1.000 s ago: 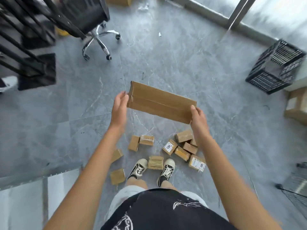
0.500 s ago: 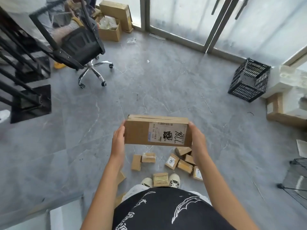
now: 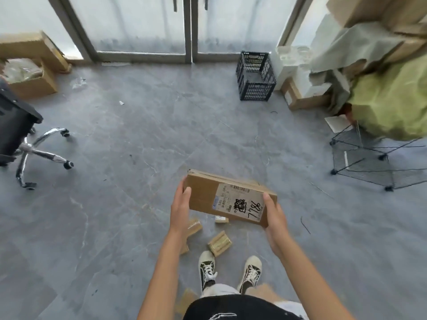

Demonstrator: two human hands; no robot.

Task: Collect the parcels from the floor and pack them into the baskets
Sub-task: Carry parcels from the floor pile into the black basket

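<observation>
I carry a long brown cardboard parcel with a white label marked 7786, held level at waist height between both hands. My left hand grips its left end and my right hand grips its right end. Several small brown parcels lie on the grey floor around my shoes. A black plastic crate basket stands by the glass doors, ahead and to the right. A black wire basket sits at the right, beside a green bundle.
An office chair with a chrome base stands at the left. Cardboard boxes sit in the far left corner. Stacked boxes, foam and a green wrapped bundle fill the right side. Glass doors close off the far end.
My view has turned right and lifted, so the glass doors and both baskets came into view. The parcel stayed in both hands, its labelled face now turned up, and I stepped past the small parcels.
</observation>
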